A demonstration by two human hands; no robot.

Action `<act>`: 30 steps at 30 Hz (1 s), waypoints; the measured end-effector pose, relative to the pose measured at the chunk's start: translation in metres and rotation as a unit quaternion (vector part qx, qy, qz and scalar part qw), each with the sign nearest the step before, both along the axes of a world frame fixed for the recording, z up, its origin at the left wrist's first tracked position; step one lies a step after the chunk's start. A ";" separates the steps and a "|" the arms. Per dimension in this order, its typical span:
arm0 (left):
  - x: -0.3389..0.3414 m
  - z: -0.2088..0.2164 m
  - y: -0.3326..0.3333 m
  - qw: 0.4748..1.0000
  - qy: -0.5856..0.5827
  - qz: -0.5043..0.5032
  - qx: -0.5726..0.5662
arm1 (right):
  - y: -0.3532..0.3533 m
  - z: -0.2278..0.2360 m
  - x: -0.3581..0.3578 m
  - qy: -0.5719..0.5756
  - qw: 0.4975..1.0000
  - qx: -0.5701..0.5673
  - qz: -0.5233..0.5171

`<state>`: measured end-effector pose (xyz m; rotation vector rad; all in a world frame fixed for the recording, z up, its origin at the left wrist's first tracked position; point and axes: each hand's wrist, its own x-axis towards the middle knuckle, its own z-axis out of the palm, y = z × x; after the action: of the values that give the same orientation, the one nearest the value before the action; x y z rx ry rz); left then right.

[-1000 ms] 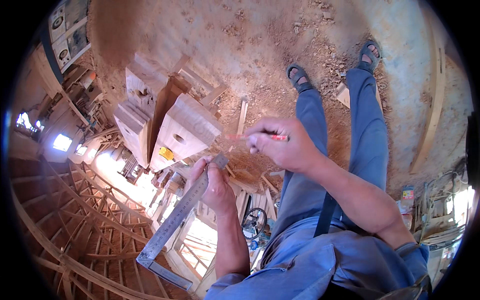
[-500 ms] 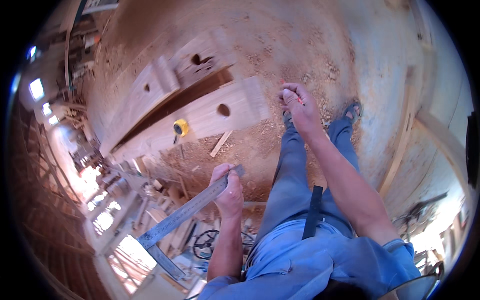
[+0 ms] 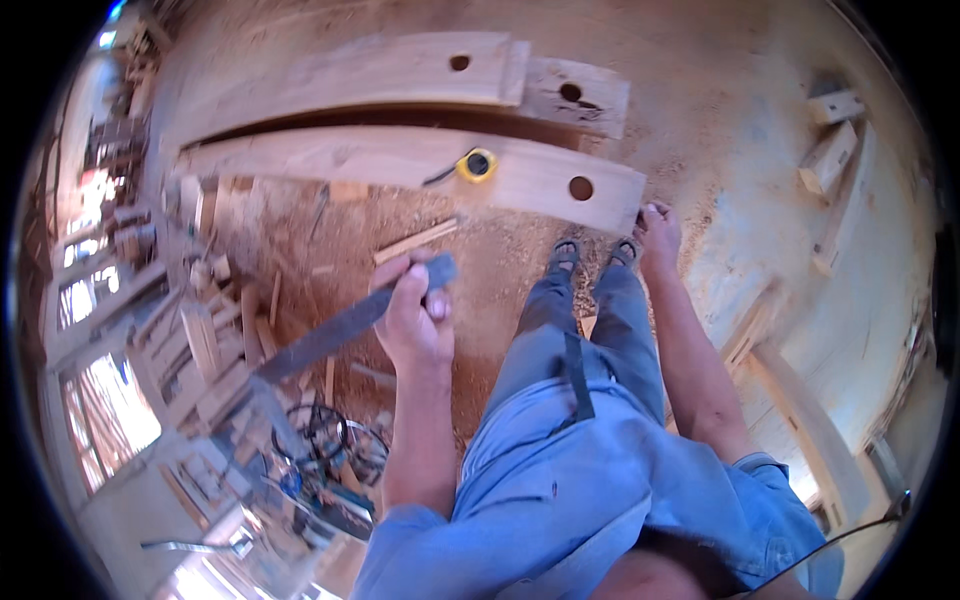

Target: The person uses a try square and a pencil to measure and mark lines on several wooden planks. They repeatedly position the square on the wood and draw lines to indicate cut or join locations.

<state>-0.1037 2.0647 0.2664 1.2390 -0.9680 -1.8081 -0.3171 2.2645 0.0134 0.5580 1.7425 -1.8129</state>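
My left hand [image 3: 415,315] grips one end of a long flat metal ruler [image 3: 340,322], which slants down to the left. My right hand [image 3: 658,232] hangs low by my right foot, fingers closed; whether it holds the pencil cannot be seen. Just beyond it lies a long pale timber beam [image 3: 400,160] with a round hole near its right end. A yellow tape measure [image 3: 478,165] rests on top of that beam. A second beam [image 3: 390,70] with holes lies behind it.
Sawdust and small offcuts cover the floor around a thin wood strip [image 3: 415,240]. Stacked timber and frames [image 3: 190,340] crowd the left side. A cable coil [image 3: 330,440] lies at lower left. Wooden blocks [image 3: 830,150] and a long plank [image 3: 800,400] lie to the right.
The view has swung so the beams now lie straight ahead. My right hand dropped from chest height down beside my foot. My left hand kept its hold on the ruler.
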 end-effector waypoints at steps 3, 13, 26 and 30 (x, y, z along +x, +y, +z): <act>-0.006 0.031 0.002 0.997 0.072 0.021 -0.021 | -0.003 0.013 -0.003 -0.027 0.999 0.008 0.021; 0.006 0.017 0.001 0.992 0.085 0.087 -0.042 | -0.012 0.015 -0.010 -0.043 0.996 0.053 0.053; 0.030 -0.037 -0.127 0.995 0.020 0.069 0.075 | -0.037 -0.020 -0.007 0.013 0.973 0.210 -0.096; 0.037 -0.053 -0.167 0.991 0.003 0.076 0.115 | -0.057 -0.005 -0.001 0.006 0.945 0.313 -0.096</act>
<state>-0.0666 1.8978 0.2130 1.4056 -0.6563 -1.8379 -0.3179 2.2070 0.0086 0.9937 2.3442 -1.3457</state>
